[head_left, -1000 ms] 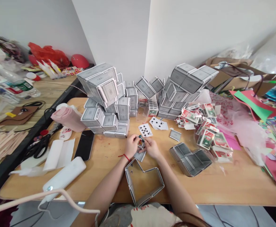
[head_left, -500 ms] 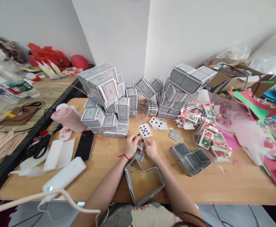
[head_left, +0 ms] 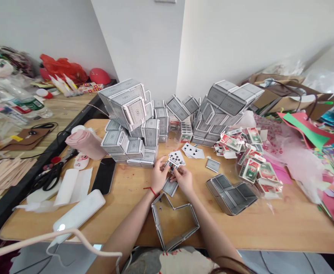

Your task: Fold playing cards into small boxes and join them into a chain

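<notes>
Fingertips pinched in on both sides: left hand (head_left: 159,174) and right hand (head_left: 184,179) have a playing card (head_left: 171,166) between them, its face too blurred to read! It's up from half a second ago, now overlapping, in view, the face-up spade card (head_left: 179,156) just beyond. Right there between the hands, ahead of the palms. Below them, the face-down card (head_left: 170,188) shows more of its back than before. Nearer the body, the card frame (head_left: 181,239) sits between the forearms.
</notes>
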{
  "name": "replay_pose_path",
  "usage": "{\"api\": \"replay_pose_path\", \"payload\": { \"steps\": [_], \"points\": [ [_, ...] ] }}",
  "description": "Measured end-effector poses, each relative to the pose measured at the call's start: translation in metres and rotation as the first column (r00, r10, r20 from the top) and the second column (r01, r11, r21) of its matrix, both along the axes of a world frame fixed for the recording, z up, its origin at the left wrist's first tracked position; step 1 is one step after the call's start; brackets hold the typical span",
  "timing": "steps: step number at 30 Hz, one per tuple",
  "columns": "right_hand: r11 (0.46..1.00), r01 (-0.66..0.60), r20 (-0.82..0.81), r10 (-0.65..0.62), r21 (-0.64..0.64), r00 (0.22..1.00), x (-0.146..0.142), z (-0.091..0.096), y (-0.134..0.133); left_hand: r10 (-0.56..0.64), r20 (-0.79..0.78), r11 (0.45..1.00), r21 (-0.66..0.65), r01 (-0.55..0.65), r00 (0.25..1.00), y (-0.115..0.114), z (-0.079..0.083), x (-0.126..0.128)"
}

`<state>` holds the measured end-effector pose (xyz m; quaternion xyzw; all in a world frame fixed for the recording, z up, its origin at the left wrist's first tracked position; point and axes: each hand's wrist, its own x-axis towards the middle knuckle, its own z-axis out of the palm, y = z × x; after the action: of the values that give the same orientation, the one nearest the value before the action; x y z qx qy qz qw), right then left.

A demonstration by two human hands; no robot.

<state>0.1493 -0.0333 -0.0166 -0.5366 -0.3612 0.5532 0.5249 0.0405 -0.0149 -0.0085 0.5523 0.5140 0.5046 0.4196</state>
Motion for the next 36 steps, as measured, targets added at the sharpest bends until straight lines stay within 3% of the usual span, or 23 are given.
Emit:
{"api": "replay_pose_path", "payload": {
  "steps": [6,13,20,25,31,36],
  "points": [
    [1.0,-0.003,-0.058,0.003,0.007,0.998,0.002,-0.002,-0.002,-0.056,-0.01,0.998,0.036,0.057,0.998,-0.001,-0.006,0.002],
    [0.999,-0.02,-0.132,0.016,-0.028,0.991,0.004,0.002,-0.003,-0.041,-0.118,0.997,0.058,0.048,0.992,0.0,-0.011,0.001],
    [0.996,-0.092,-0.21,0.092,0.007,0.973,0.01,0.009,-0.006,-0.083,-0.247,0.967,0.215,0.138,0.965,-0.001,0.0,0.003],
    [0.982,-0.188,-0.258,0.182,0.002,0.949,0.013,0.012,-0.007,-0.048,-0.233,0.976,0.197,0.096,0.971,-0.001,0.004,0.003],
    [0.98,-0.196,-0.306,0.192,0.015,0.932,0.017,0.013,-0.005,-0.064,-0.174,0.985,0.146,0.091,0.983,-0.003,0.004,0.003],
    [0.984,-0.177,-0.397,0.159,-0.011,0.904,0.02,0.013,-0.001,-0.142,-0.204,0.962,0.204,0.184,0.969,-0.004,0.007,0.004]
  ]
}}
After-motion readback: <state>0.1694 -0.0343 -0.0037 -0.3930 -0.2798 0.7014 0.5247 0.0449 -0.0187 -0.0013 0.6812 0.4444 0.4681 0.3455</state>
